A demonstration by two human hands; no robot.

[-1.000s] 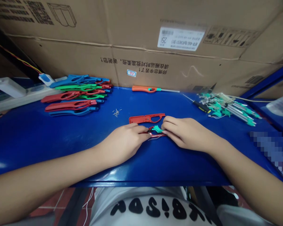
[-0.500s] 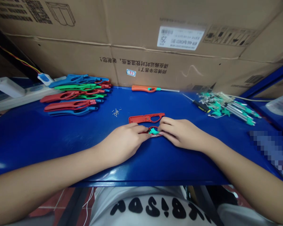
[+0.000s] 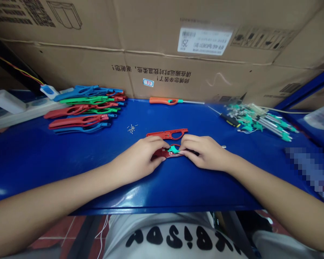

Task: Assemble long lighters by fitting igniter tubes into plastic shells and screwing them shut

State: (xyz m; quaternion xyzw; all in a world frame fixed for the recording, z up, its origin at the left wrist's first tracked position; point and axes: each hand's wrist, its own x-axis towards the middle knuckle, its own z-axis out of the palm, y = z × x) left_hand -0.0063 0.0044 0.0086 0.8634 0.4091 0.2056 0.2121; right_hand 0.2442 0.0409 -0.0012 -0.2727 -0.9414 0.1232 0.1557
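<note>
Between my hands lies a red lighter shell half [image 3: 160, 153] with a green trigger piece [image 3: 174, 149] and a thin white wire in it. My left hand [image 3: 144, 153] is closed on the shell's left part, thumb below and fingers above. With bent fingers, my right hand [image 3: 205, 151] grips the right part of the same shell; a metal tip shows just beyond that hand. Just behind them a second red shell half [image 3: 167, 134] rests on the table, inner side up. My fingers hide much of the held shell.
Stacked coloured lighter shells [image 3: 83, 108] are at the left, near a power strip [image 3: 32, 108]. Small screws [image 3: 131, 128] lie nearby. An orange lighter [image 3: 162, 101] sits by the cardboard box [image 3: 151, 46]. At right are a screwdriver [image 3: 229, 120] and metal tubes with green parts [image 3: 270, 124].
My left fingers have shifted slightly left and spread along the shell, showing more of its red body and the white wire. My right hand stays on the shell. The camera view has shifted slightly.
</note>
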